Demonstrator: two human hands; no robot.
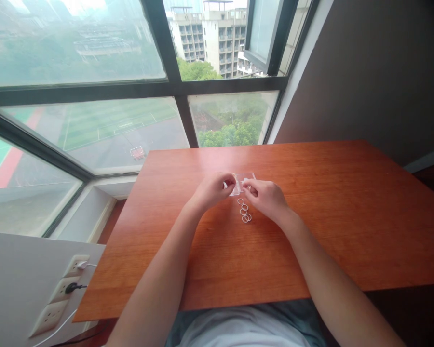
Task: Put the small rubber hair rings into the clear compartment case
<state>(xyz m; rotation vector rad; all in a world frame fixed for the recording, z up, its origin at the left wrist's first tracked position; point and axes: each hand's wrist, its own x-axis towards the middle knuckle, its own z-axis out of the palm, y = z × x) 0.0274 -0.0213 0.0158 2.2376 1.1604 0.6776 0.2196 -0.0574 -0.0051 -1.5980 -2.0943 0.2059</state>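
Left hand [214,189] and right hand [269,195], both tightly curled, pinch clear plastic [236,191].

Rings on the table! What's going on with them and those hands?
A person's left hand and right hand are close together, fingers pinched, at a clear plastic thing on the table. What the fingertips hold is too small to tell. The white rings lie in a short row just nearer the person, some overlapping.
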